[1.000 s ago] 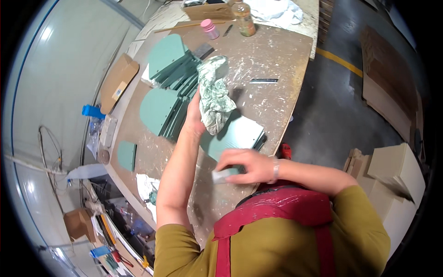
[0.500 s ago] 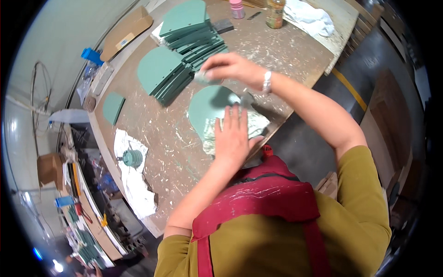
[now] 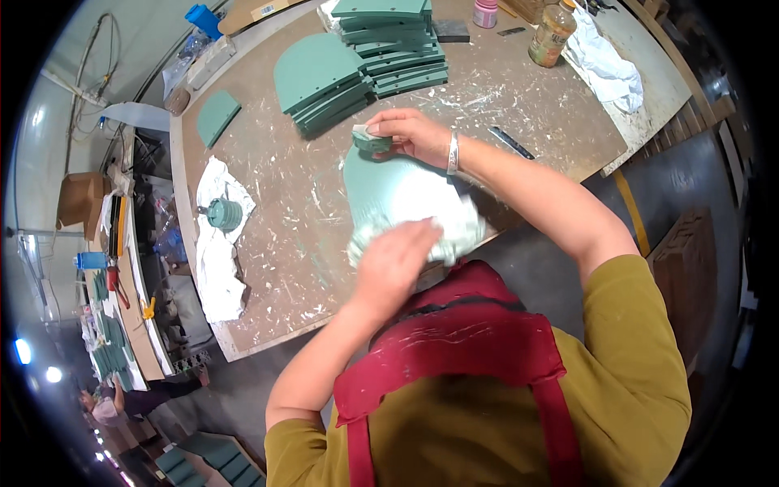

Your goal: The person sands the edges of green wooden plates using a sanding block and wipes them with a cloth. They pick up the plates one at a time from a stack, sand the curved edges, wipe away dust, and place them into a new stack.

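Observation:
A green flat panel with a rounded edge lies on the paint-spattered worktable in front of me. My left hand presses a crumpled pale cloth against the panel's near edge. My right hand grips a small green sanding pad at the panel's far edge. A bracelet sits on my right wrist.
Two stacks of green panels lie at the back of the table, with a single panel at the left. A green tin on a white rag, a jar, a pink pot and white cloth are there too.
My left hand has slid with the cloth toward the near edge of the panel. My right hand stays at the panel's far edge with the pad. The view has shifted.

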`<state>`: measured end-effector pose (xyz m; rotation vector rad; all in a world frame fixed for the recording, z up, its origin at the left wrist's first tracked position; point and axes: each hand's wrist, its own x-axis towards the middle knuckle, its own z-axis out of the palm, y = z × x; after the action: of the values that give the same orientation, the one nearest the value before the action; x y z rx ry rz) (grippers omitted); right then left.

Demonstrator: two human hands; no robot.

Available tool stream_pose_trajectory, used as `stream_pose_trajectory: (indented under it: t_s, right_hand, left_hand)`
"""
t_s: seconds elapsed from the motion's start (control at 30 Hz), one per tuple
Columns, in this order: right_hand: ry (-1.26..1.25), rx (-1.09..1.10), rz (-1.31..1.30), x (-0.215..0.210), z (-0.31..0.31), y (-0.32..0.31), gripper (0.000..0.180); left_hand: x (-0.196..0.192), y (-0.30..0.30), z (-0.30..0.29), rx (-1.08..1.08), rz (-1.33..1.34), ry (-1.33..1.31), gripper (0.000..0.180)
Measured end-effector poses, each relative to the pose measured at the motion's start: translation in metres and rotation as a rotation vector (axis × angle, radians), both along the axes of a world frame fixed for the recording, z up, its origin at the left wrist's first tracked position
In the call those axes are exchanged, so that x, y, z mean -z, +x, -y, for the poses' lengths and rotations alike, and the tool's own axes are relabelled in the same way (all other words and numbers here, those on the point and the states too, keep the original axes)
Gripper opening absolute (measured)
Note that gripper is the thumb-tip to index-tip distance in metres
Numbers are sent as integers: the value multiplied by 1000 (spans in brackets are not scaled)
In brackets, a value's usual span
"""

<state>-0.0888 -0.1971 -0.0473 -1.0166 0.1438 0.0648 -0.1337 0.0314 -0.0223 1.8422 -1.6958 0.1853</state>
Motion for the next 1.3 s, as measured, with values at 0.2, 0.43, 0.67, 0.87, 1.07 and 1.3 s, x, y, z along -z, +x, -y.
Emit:
stream_pose_trajectory:
  t_s: [0.2, 0.43, 0.67, 0.87, 1.07, 1.3]
  right_hand:
    - [-78, -42, 6, -7, -1, 3, 20]
    - [-190, -74, 66, 0, -9, 8, 26]
    - [-429, -121, 104, -7, -13, 3, 28]
    - [-439, -102, 176, -3, -12, 3, 28]
    - [-342, -62, 148, 5, -13, 3, 28]
    - [-391, -64, 122, 2, -11, -1, 30]
  left_hand:
    - [16, 3, 35, -105, 358, 269, 52]
    - [13, 18, -46, -131, 279, 307, 48]
    - [25, -1, -21, -196, 280, 343, 55]
    - [49, 50, -100, -607, -104, 171, 49]
    - [21, 8, -26, -561, -123, 106, 44]
    - [61, 66, -102, -928, -511, -4, 42]
